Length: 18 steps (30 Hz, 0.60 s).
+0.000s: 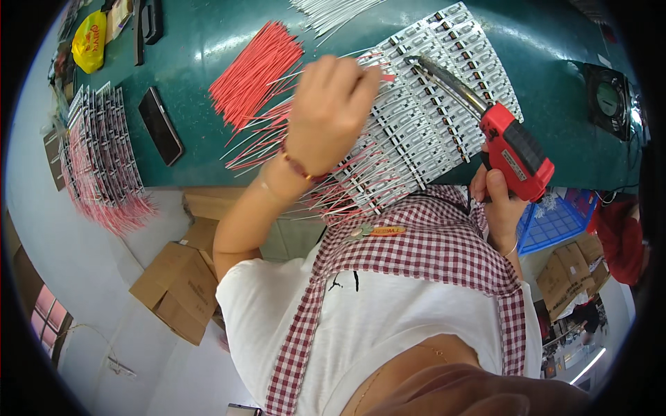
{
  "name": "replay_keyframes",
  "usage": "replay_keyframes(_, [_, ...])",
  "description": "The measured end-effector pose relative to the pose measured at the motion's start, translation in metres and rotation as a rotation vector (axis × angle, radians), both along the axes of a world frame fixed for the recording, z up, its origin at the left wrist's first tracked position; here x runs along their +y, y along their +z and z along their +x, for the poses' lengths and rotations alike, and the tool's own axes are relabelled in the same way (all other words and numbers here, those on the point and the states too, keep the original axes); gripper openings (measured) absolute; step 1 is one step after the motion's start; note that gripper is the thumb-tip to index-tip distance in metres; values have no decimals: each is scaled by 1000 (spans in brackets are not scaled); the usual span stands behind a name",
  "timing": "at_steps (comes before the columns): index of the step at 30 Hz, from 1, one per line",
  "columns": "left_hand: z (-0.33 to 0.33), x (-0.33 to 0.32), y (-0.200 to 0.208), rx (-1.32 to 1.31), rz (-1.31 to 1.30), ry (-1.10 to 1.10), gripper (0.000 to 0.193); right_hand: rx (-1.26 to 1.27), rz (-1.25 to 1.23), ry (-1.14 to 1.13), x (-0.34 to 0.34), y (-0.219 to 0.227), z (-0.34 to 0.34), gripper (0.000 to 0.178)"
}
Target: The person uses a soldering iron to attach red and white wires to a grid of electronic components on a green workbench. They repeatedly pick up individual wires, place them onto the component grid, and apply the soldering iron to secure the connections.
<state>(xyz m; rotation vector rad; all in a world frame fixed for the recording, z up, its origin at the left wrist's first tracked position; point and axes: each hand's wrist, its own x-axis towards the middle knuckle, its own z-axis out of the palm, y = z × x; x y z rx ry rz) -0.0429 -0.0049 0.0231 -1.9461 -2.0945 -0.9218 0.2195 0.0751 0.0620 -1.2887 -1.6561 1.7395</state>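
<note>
My left hand point(331, 114) is over the near-left part of a panel of small circuit boards point(444, 104). Its fingers are pinched together, and a short red wire end point(388, 78) shows at the fingertips. My right hand point(501, 201) grips a red and black soldering gun point(517, 152) by its handle. The gun's metal nozzle reaches left over the panel, its tip a little beyond my left fingertips. Red and white wires point(257, 142) stick out from the panel's left side, beneath my left wrist. A pile of loose red wires point(257, 73) lies beside them on the green table.
White wires point(333, 12) lie at the far edge. To the left are a phone point(161, 126), a yellow plastic bag point(89, 41) and stacked wired panels point(104, 156) overhanging the table. A black round-faced device point(610, 102) stands far right. Cardboard boxes point(177, 288) and a blue crate point(555, 225) sit below.
</note>
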Motion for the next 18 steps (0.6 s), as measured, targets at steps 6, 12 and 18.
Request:
replay_keyframes(6, [9, 17, -21, -37, -65, -101, 27, 14, -31, 11, -3, -7, 11, 39])
replay_keyframes(12, [12, 16, -24, -60, -59, -95, 27, -35, 19, 81, -7, -12, 13, 34])
replay_keyframes(18, [14, 15, -23, -72, -54, -77, 27, -131, 42, 124, -5, -16, 24, 10])
